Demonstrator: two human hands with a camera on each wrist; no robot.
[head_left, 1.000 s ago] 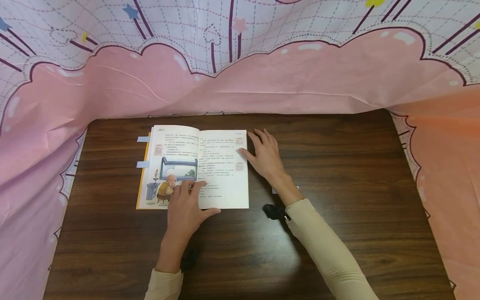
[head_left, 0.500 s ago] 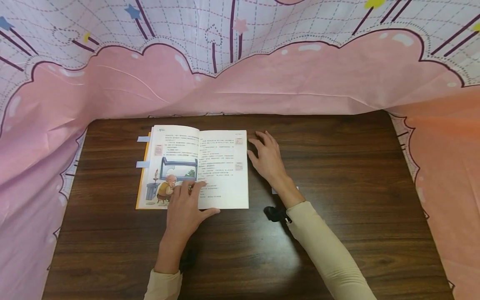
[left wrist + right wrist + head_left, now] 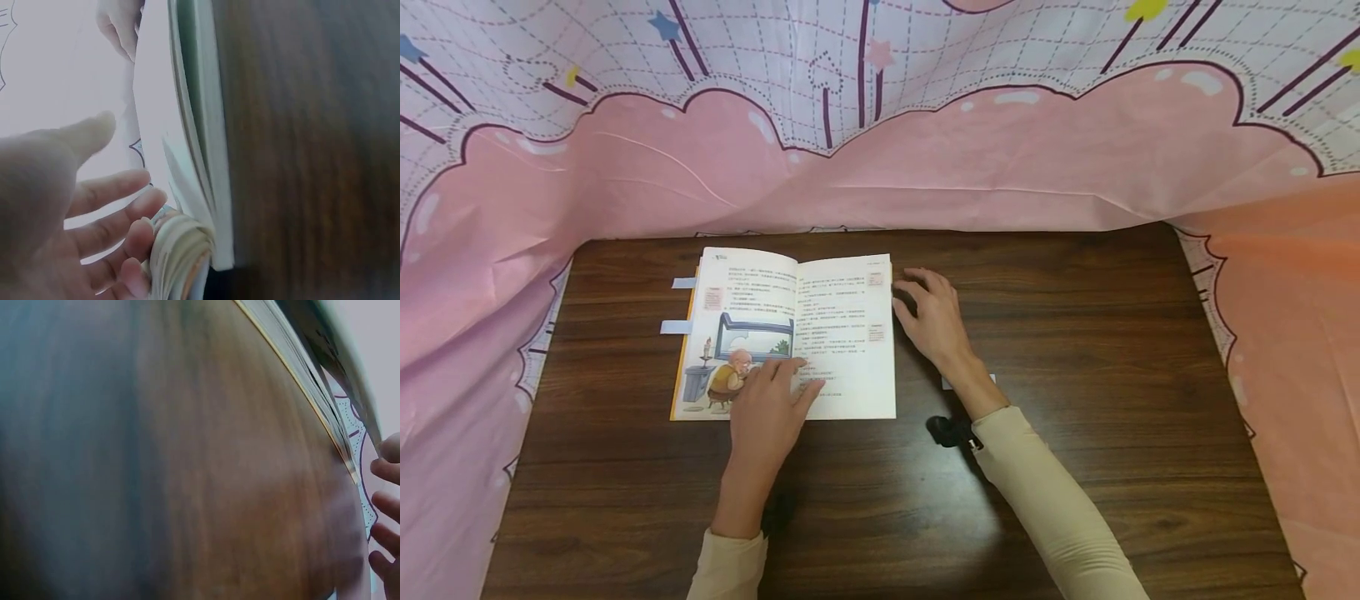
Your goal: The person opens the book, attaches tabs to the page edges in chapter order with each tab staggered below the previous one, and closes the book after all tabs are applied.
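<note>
An open book (image 3: 850, 333) lies on the dark wooden table, printed text on both pages and a cartoon picture on the left one. My left hand (image 3: 767, 417) rests on its lower middle by the gutter, fingers loosely bent, thumb over the right page. In the left wrist view its fingertips touch the curved left-hand pages (image 3: 181, 250). My right hand (image 3: 934, 321) is at the book's right edge. Its thumb and forefinger pinch the edge of raised pages (image 3: 359, 369) in the right wrist view, with a gap above the lower page block (image 3: 306, 375).
Pale blue tabs (image 3: 676, 327) stick out from the book's left side. A small whitish piece (image 3: 947, 383) lies partly under the right wrist. Black wrist cameras (image 3: 943, 431) sit near both forearms. A pink patterned curtain (image 3: 925, 175) surrounds the table (image 3: 1112, 375).
The right hand's fingers have drawn together at the right edge, and the right-hand pages have risen slightly. The left thumb has moved up onto the right page. The book has shifted a little left.
</note>
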